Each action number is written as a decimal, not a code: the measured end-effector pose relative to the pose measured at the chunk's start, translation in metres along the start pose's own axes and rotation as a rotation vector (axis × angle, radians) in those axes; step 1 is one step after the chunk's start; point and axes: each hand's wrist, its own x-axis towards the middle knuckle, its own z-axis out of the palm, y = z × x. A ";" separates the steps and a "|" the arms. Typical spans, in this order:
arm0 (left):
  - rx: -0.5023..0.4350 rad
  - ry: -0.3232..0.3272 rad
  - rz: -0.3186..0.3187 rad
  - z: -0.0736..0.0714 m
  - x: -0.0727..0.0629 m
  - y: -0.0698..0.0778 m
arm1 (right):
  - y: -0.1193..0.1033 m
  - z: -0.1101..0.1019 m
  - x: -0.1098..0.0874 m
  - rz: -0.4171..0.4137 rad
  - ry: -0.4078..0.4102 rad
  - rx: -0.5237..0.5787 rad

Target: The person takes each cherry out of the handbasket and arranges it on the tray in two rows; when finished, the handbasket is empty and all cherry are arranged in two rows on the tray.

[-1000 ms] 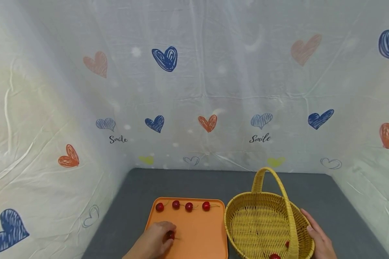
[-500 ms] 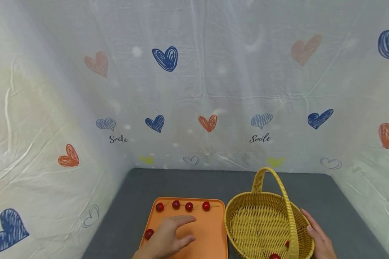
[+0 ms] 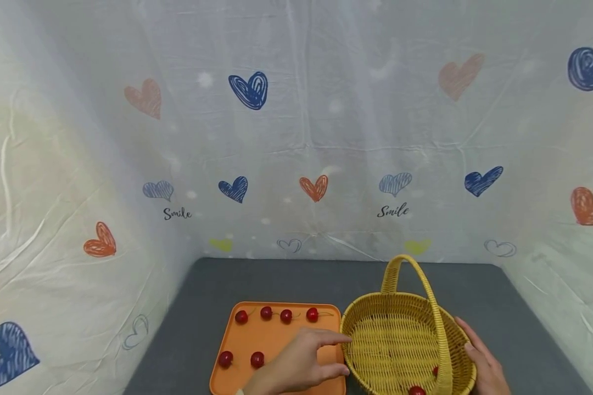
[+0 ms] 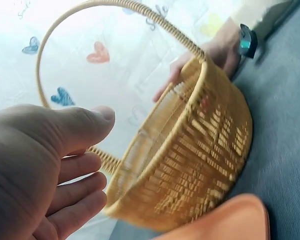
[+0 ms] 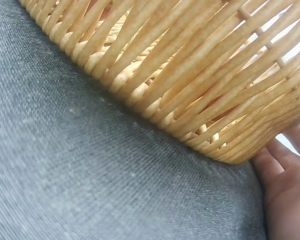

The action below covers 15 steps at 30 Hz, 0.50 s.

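My left hand (image 3: 303, 359) hovers over the right side of the orange tray (image 3: 343, 384), holding nothing, with thumb and fingers spread toward the near rim of the yellow wicker basket (image 3: 390, 351). In the left wrist view the same hand (image 4: 55, 155) shows bare fingers beside the basket (image 4: 190, 160). My right hand (image 3: 484, 359) holds the basket's right side, thumb at the rim and fingers along the outer wall. Two red cherries show inside, one near the front (image 3: 417, 390) and one partly hidden by the handle (image 3: 435, 371).
Along the tray's back edge lie several cherries (image 3: 286, 316) with stems. Two more, a left one (image 3: 225, 359) and a right one (image 3: 257, 360), lie nearer. The basket handle (image 3: 425, 285) arches high. Grey cloth (image 3: 277, 277) covers the table, and a heart-printed curtain (image 3: 296, 126) surrounds it.
My left hand has left a cherry on the tray and moved right, toward the basket, with its fingers spreading. The right hand and basket stay in place; the head view has shifted slightly.
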 end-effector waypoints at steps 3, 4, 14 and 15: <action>0.024 -0.023 0.028 0.007 0.013 0.004 | 0.001 -0.001 0.001 -0.020 -0.024 0.009; 0.034 -0.027 0.039 0.009 0.017 0.005 | 0.002 -0.001 0.001 -0.029 -0.034 0.017; 0.068 -0.129 0.099 0.036 0.058 0.019 | 0.000 0.000 0.001 -0.026 -0.002 0.007; 0.078 -0.142 0.110 0.039 0.062 0.020 | 0.000 0.001 0.002 -0.025 0.005 0.002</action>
